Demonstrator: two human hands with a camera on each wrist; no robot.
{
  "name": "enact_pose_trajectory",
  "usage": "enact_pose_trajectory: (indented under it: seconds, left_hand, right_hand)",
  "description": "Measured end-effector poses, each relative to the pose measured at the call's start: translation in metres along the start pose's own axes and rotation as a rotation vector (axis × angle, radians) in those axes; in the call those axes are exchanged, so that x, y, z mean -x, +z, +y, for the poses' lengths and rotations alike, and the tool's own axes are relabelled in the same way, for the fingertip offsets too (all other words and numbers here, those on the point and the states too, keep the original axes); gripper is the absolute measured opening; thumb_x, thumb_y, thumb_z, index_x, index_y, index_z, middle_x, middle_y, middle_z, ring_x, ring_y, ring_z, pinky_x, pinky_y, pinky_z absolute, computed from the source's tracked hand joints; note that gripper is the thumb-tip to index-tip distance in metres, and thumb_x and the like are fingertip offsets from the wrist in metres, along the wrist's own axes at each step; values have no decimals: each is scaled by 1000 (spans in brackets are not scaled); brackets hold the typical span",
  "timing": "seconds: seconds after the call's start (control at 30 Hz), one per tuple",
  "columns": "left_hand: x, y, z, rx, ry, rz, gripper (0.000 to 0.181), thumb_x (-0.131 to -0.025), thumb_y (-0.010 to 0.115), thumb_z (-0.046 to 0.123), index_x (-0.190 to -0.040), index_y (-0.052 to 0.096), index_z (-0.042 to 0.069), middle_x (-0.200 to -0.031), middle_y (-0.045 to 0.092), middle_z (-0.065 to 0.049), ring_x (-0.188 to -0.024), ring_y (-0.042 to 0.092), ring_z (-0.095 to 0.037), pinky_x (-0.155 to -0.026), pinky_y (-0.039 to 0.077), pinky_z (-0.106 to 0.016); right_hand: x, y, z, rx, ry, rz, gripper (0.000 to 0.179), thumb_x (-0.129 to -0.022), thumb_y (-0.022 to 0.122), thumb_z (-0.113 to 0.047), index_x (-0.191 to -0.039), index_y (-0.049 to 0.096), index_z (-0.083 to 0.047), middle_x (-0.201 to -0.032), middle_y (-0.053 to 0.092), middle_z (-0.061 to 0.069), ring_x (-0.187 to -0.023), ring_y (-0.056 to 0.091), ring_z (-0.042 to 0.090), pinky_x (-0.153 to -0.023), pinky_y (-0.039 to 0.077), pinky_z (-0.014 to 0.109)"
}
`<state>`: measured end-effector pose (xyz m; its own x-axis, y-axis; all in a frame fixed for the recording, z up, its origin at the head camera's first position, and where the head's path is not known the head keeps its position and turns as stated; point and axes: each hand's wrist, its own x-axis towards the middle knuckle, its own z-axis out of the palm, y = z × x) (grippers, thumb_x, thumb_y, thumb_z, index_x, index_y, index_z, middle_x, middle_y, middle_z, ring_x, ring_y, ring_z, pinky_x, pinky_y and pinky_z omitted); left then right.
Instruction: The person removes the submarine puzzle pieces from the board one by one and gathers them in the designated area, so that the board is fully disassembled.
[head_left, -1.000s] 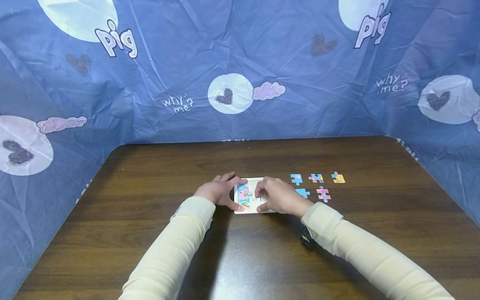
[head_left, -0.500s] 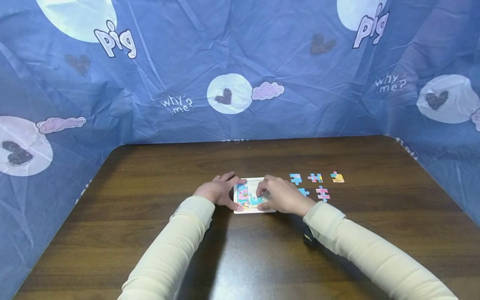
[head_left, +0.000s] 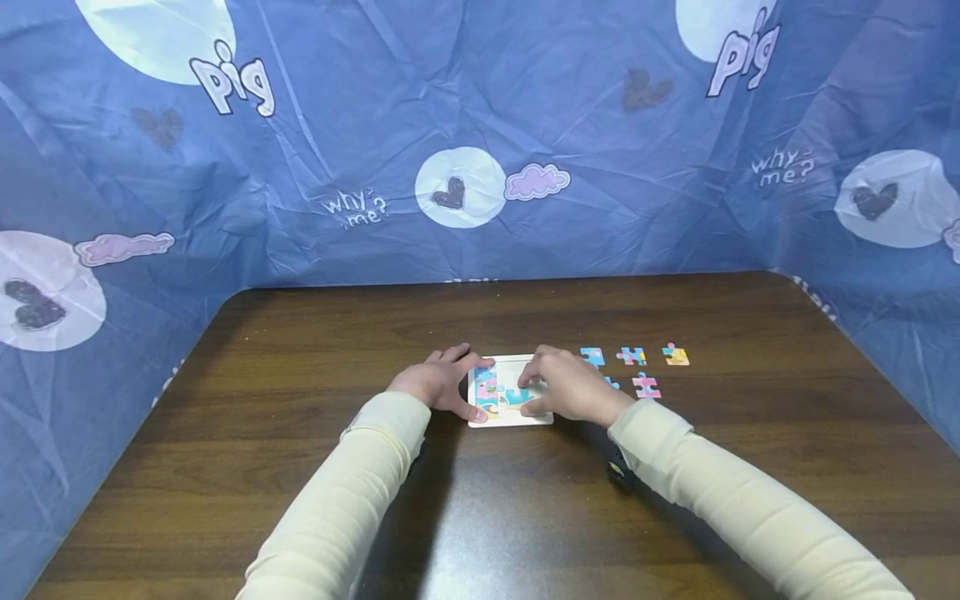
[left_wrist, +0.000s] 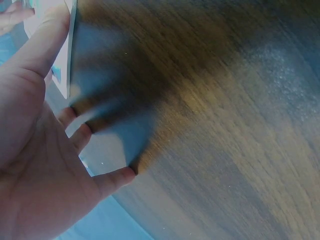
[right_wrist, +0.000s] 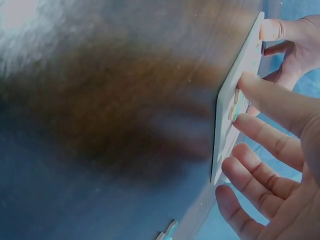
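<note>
While the right hand [head_left: 572,388] pinches a teal piece [head_left: 517,397] in its grip at the middle of the tray [head_left: 517,422], the left hand [head_left: 437,385], fingers spread, presses its left edge. Joined pieces [head_left: 486,390] line its left column; five loose pieces [head_left: 632,356] lie rightward on the tabletop [head_left: 225,433]. More teal shows than a second ago.

Room lies between sleeves [head_left: 337,487]; puzzle pieces [head_left: 632,357] obstruct rightward.

White board [head_left: 510,375]; teal jigsaw piece [head_left: 516,397]; brown wood-grain table [head_left: 247,467] — blue backdrop [head_left: 450,83], white circles [head_left: 480,165], dark hearts [head_left: 451,194] — cream sleeves [head_left: 363,467].
</note>
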<state>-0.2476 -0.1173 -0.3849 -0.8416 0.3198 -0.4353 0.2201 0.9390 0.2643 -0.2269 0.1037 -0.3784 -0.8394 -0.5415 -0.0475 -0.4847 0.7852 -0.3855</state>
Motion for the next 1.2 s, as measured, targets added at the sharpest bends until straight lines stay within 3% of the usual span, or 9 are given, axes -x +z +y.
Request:
enact_pose_trajectory:
  seconds: [0.43, 0.53, 0.73, 0.87, 1.07, 1.2]
  left_hand:
    - [6, -4, 7, -3, -15, -20, 91, -83, 81, 50, -158, 32, 38, -170, 11, -4, -154, 13, -33, -116, 29, -60]
    - [9, -7, 9, -4, -13, -24, 90, -84, 81, 49, -159, 32, 36, -170, 11, -6, -154, 14, -34, -115, 29, -60]
    - [4, -3, 6, 3, -23, -26, 93, -82, 82, 51, -159, 31, 37, -170, 10, -5, -154, 13, -35, -116, 28, -61]
    - [15, -8, 11, 0, -9, -14, 88, -85, 81, 46, -158, 34, 32, -170, 13, -9, -154, 15, -35, -116, 30, -58]
    - [27, -13, 18, 6, 13, 9, 84, -87, 81, 43, -157, 37, 28, -168, 17, -11, -153, 20, -35, -115, 32, -58]
    - [23, -12, 16, 3, 12, 2, 84, -87, 81, 42, -157, 37, 27, -169, 16, -11, -153, 19, -35, -115, 32, -57]
  right_hand:
    - [4, -4, 7, -29, -12, 31, 24, -82, 87, -25, -101, 78, -14, -110, 63, 3, -90, 60, 20, -79, 52, 38]
    - [5, -7, 9, -43, -15, 39, 25, -82, 87, -26, -103, 78, -15, -111, 63, 3, -94, 61, 22, -81, 53, 40]
    - [9, -15, 15, -58, -40, 65, 27, -83, 87, -27, -106, 78, -15, -112, 64, 4, -103, 63, 27, -89, 52, 46]
    - [13, -19, 22, -81, -61, 89, 27, -82, 87, -25, -105, 78, -13, -107, 65, 4, -100, 65, 27, -87, 52, 46]
    - [21, -27, 32, -100, -16, 90, 28, -85, 85, -25, -109, 78, -13, -109, 65, 5, -103, 65, 29, -88, 52, 48]
    - [27, -32, 39, -93, 17, 91, 26, -86, 84, -24, -110, 78, -14, -111, 65, 6, -101, 64, 30, -85, 52, 47]
